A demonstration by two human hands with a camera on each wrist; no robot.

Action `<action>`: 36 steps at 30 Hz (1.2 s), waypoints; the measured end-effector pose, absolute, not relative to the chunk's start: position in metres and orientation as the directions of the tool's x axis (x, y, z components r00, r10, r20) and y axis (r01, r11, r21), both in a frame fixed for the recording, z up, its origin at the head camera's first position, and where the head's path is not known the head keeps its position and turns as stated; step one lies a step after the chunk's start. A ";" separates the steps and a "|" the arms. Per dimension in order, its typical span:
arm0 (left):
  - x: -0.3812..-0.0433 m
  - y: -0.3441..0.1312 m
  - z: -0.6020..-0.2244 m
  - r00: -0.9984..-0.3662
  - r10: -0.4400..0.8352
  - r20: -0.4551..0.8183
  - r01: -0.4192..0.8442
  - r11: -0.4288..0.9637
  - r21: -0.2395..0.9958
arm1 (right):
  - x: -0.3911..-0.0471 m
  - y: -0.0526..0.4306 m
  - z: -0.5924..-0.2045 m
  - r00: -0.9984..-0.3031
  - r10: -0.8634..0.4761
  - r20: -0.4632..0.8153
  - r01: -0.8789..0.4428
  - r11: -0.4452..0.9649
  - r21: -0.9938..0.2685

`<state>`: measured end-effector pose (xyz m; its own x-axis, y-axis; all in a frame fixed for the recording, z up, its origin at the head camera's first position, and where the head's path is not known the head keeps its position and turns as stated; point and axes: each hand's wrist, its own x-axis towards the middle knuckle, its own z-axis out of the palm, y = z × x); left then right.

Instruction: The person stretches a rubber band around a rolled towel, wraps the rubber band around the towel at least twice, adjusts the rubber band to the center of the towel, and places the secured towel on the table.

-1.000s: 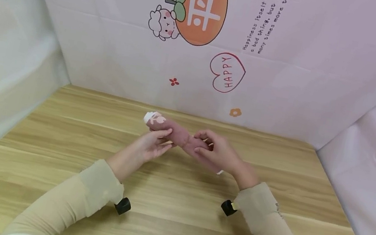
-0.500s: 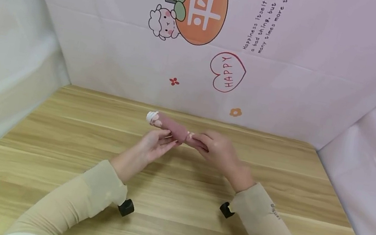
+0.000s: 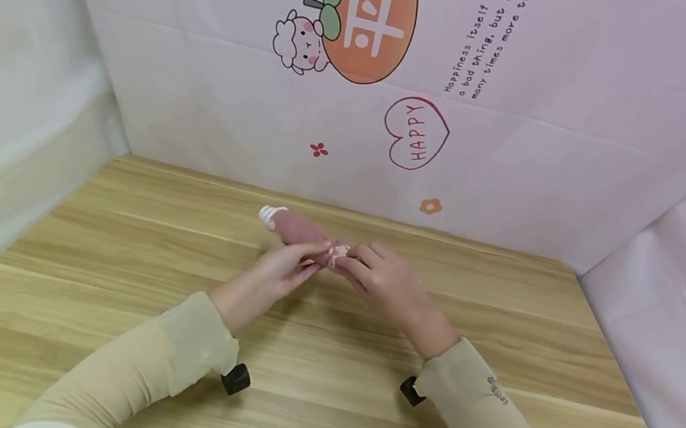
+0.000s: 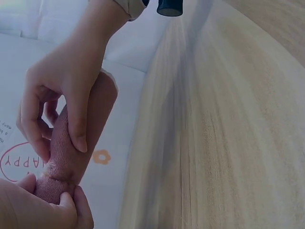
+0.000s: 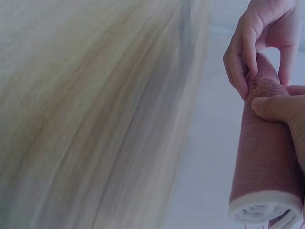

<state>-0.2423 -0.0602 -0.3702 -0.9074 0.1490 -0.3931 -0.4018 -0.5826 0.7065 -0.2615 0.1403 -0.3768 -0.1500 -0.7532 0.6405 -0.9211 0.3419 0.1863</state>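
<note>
A mauve rolled towel [image 3: 299,228] with white edging is held above the table, slanting down from upper left to lower right in the head view. Its middle is narrowed like a waist, and a pale pattern shows there. My left hand [image 3: 271,270] pinches it just left of this waist, thumb on top. From the other side my right hand [image 3: 389,283] grips the towel close to the waist, covering most of the right half. The right wrist view shows the spiral layers at the towel's white-rimmed end [image 5: 262,210].
The wood-grain table [image 3: 309,407] spreads under both forearms. White printed cloth [image 3: 230,110] stands behind it, with more white cloth at the left and right sides. A small black camera [image 3: 236,379] hangs at the left cuff, another [image 3: 412,391] at the right.
My right hand has moved left along the towel to its waist, and my left hand has shifted slightly right. The towel has turned, so the pale pattern now shows at the middle.
</note>
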 end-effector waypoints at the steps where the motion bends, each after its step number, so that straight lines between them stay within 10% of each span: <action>1: -0.242 -0.060 -0.370 -0.909 0.145 -0.392 -0.399 -0.581 0.710 | -0.261 0.141 -0.376 -0.164 -0.756 0.634 -0.926 0.339 0.165; 21: -0.242 -0.053 -0.371 -0.913 0.167 -0.371 -0.398 -0.561 0.726 | -0.261 0.138 -0.362 -0.561 -0.654 0.508 -0.827 0.465 -0.315; 36: -0.241 -0.050 -0.378 -0.899 0.165 -0.405 -0.430 -0.503 0.750 | -0.266 0.138 -0.339 -0.476 -0.845 0.244 -0.874 0.424 -0.237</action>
